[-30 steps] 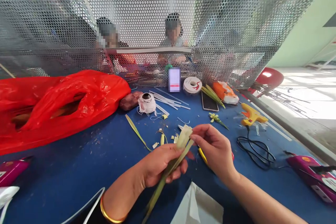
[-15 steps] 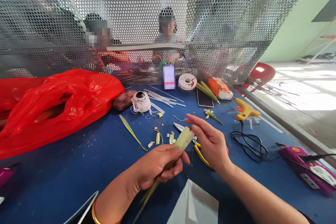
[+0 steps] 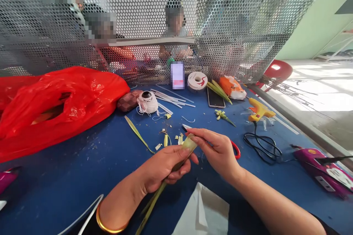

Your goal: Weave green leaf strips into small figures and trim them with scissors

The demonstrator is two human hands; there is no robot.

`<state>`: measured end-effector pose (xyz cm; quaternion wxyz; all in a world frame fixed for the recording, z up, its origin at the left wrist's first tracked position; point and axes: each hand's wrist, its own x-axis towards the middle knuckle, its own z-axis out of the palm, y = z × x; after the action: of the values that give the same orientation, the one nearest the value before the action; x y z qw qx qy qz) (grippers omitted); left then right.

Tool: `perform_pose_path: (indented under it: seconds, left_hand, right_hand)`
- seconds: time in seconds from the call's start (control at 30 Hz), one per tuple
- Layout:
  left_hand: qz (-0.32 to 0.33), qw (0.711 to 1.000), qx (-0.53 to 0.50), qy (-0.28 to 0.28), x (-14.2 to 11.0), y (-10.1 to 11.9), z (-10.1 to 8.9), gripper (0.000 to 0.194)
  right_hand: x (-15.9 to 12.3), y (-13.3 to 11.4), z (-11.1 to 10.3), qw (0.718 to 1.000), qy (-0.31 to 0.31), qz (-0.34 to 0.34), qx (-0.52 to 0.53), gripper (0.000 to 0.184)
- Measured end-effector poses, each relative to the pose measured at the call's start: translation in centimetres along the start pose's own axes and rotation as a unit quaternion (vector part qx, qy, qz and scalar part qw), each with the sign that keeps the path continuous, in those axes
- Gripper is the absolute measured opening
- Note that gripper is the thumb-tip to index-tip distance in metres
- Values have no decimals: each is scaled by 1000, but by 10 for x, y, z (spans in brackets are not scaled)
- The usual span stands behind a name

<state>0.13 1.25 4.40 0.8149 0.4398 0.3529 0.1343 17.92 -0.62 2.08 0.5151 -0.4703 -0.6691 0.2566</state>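
Head view shows the left hand (image 3: 167, 161) closed around a green leaf strip (image 3: 188, 144) at lower centre of the frame, the right hand (image 3: 220, 150) pinching its top end, where shaping appears begun but unfinished, its long tails (image 3: 151, 207) loose below.

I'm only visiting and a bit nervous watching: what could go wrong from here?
The green leaf strip, gripped by the left hand and pinched at its end by the right hand, might split if tugged. The scissors lie partly hidden by the right hand, so fingers could catch the blade. The coiled black cord might snag the right arm.
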Motion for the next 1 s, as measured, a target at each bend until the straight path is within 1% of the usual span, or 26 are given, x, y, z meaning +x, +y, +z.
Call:
perform_pose_path:
  seconds: [0.1,0.2,0.27,0.33,0.4,0.53,0.7,0.77,0.87,0.93,1.0]
  left_hand:
    - [10,1000,0,17,0,0,1,37]
    - [36,998,9,41,2,-1,0,38]
    - [47,997,20,51,5,-3,-1,39]
    - [42,998,23,52,7,-4,-2,41]
    - [28,999,20,40,8,-5,-2,42]
    - [2,1000,14,13,7,-5,-1,42]
    - [-14,999,33,-20,3,-4,2,37]
    - [-13,999,33,-10,3,-3,2,36]
    - [-3,999,37,30,6,-4,1,37]
    - [5,997,49,53,8,-6,1,39]
    - [13,996,61,62,10,-8,1,39]
  right_hand:
    - [0,-1,0,999,0,38,23,25]
    - [2,-2,0,990,28,109,85,24]
    - [4,-2,1,978,31,159,131,21]
    - [5,-2,2,966,29,198,164,23]
    - [5,-2,2,958,30,223,177,25]
    - [6,-5,3,953,28,237,185,28]
    - [6,-7,3,954,9,228,195,26]
    - [6,-8,3,955,10,225,193,27]
    - [6,-9,3,957,17,215,195,32]
    - [5,-9,5,953,1,215,214,28]
    - [4,-9,6,949,-11,225,221,25]
